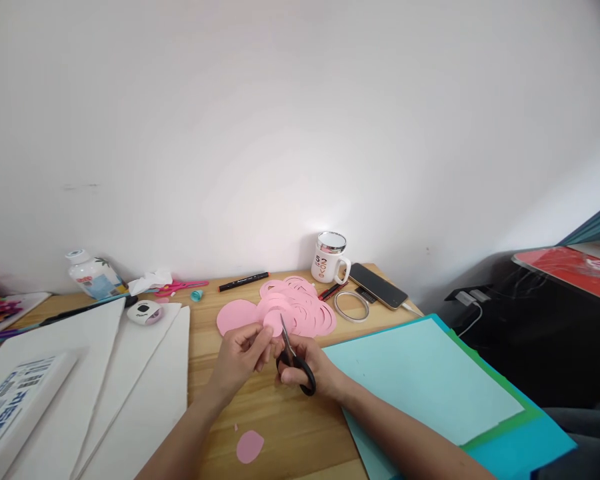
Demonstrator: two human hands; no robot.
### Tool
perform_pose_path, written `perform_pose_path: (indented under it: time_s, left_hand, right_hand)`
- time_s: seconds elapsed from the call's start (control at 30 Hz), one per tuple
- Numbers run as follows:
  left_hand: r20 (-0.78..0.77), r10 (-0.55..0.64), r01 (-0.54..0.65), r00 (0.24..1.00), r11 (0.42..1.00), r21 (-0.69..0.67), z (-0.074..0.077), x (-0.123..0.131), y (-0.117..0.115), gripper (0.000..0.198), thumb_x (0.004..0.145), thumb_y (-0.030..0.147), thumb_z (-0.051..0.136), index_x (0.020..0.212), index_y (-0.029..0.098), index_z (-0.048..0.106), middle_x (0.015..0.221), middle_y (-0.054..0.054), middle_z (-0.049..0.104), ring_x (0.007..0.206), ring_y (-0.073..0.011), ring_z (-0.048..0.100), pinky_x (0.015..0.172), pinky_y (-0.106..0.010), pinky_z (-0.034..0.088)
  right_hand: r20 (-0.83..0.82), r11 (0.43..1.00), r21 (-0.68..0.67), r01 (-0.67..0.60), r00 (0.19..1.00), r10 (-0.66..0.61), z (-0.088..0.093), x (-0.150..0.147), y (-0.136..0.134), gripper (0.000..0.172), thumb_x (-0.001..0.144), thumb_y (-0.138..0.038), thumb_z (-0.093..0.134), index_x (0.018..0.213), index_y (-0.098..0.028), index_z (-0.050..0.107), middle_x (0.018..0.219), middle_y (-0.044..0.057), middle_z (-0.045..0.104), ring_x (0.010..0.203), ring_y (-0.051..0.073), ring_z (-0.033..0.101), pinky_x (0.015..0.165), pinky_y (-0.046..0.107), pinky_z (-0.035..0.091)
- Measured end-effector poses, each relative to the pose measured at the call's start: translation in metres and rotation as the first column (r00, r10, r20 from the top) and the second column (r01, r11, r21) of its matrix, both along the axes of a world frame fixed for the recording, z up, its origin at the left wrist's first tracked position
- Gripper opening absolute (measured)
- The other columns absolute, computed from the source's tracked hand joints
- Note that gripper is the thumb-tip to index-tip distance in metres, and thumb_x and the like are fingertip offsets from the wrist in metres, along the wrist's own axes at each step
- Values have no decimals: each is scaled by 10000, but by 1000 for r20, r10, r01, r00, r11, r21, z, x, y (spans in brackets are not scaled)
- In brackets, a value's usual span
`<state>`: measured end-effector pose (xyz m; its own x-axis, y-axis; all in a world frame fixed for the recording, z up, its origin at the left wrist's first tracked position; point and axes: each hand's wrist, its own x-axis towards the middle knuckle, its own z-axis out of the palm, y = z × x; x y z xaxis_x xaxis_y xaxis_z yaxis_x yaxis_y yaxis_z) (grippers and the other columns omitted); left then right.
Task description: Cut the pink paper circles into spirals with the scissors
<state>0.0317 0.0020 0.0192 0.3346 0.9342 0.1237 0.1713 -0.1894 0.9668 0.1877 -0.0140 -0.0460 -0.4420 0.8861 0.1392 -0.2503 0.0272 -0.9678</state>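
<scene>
My left hand [246, 353] pinches a small pink paper circle [273, 323] between thumb and fingers, above the wooden table [260, 413]. Black-handled scissors [305, 375] are in my right hand [310, 363], its fingers through the loops. Their blades point up and away from me, right at the circle's edge. Just beyond both hands lies a heap of pink paper cut-outs [305, 307] with curved slits and rings, and a larger pink disc [236, 317] rests at its left. Nearer me is a pink petal-shaped piece [250, 447], with a tiny scrap [236, 427] beside it.
Behind the heap stand a white mug [325, 261] and a black marker [243, 282]. A tape roll [351, 307] and a phone [379, 285] lie to the right, above blue and green sheets [420, 380]. White boards [150, 387], pink scissors [180, 287] and a bottle [96, 275] occupy the left.
</scene>
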Motion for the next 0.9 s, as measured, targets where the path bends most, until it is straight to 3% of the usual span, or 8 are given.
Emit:
perform_pose_path:
  time_s: [0.17,0.4,0.57,0.77,0.9]
  left_hand:
    - [10,63,-63,998,997,44,-4,1,0,425,827,446,467,511,162,466,465,39,470,377,-59,387,400,-180,326]
    - [27,9,-10,1000,999,35,-4,4,-3,413,792,475,514,525,161,481,459,45,466,378,-60,385,381,-174,321]
    - [16,62,-63,998,997,42,-2,5,-3,451,805,444,502,460,158,456,405,46,429,359,-57,366,376,-172,312]
    - [-9,105,-105,994,994,18,-2,4,-2,360,762,428,538,520,162,518,374,64,398,353,-67,353,380,-179,320]
    - [-25,78,-77,997,997,21,-4,5,-3,418,760,428,519,444,171,425,366,57,390,356,-66,352,379,-175,310]
  right_hand:
    - [18,1000,-2,13,1000,-13,2,-1,1,490,599,-515,746,841,-167,500,567,-51,525,468,92,467,452,208,342]
    - [17,999,52,14,1000,-14,7,-2,3,466,604,-520,739,787,-155,514,567,-55,487,463,75,412,463,211,328]
    - [39,997,77,17,999,-20,6,-5,4,473,582,-520,753,772,-161,511,577,-61,444,484,71,333,447,202,257]
    - [-24,1000,24,17,1000,-17,8,-11,1,572,522,-560,767,861,-186,498,683,-29,490,573,112,427,508,220,335]
    - [-50,999,21,48,998,-47,4,-11,2,556,525,-543,777,835,-184,488,722,-11,492,610,122,433,529,226,354]
